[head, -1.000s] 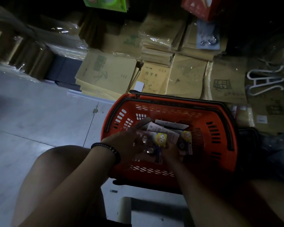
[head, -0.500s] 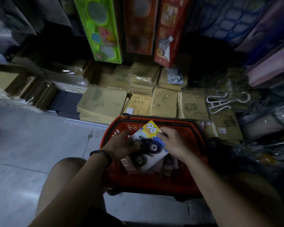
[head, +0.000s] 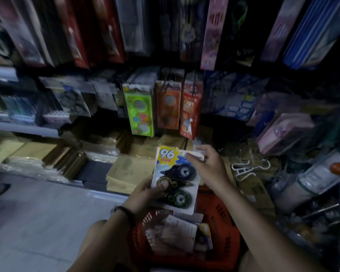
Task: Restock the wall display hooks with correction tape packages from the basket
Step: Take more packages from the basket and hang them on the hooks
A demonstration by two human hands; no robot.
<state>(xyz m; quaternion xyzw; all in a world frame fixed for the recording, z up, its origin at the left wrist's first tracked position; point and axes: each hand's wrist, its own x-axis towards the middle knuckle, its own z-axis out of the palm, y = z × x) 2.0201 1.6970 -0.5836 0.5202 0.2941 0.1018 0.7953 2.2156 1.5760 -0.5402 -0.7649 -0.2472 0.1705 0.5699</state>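
Observation:
I hold a correction tape package (head: 176,178) upright above the red basket (head: 220,216); it is a white card with a yellow "96" burst and three dark tape dispensers. My left hand (head: 145,195) grips its lower left edge, thumb on the front. My right hand (head: 208,165) pinches the top right corner. More packages (head: 177,232) lie in the basket below. Hanging packs (head: 140,112) fill the wall display beyond the package; the hooks themselves are too dark to make out.
Stacks of tan exercise books (head: 126,169) lie on the floor shelf ahead. White plastic hangers (head: 249,168) and wrapped goods crowd the right side. Grey floor (head: 37,213) opens to the left, and my knee (head: 92,238) sits beside the basket.
Both hands lifted one package out of the basket and raised it upright. My head tilted up, bringing the wall display into view.

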